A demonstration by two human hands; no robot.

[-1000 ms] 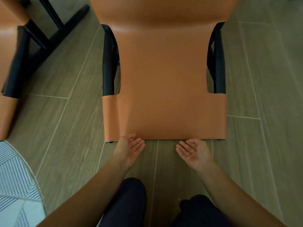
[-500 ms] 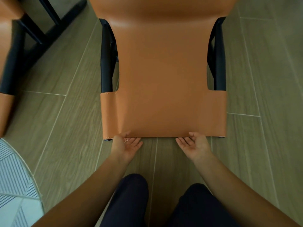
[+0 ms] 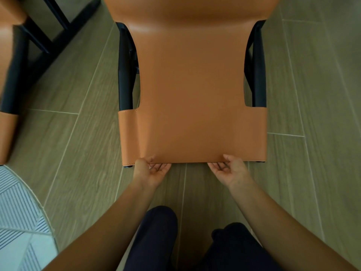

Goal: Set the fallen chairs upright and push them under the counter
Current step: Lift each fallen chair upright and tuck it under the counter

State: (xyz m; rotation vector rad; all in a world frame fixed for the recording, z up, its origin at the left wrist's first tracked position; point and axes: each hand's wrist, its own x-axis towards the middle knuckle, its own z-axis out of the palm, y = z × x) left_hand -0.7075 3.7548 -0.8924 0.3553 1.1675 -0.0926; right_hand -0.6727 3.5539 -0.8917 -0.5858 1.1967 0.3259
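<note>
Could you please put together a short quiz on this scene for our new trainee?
1. True or false: the left hand and the right hand both pinch the near edge of the orange chair.
2. What lies on the floor at the lower left? A) a striped rug B) a bucket C) a shoe
3. Fill in: the chair's frame tubes are ____ in colour.
Key: 1 true; 2 A; 3 black.
</note>
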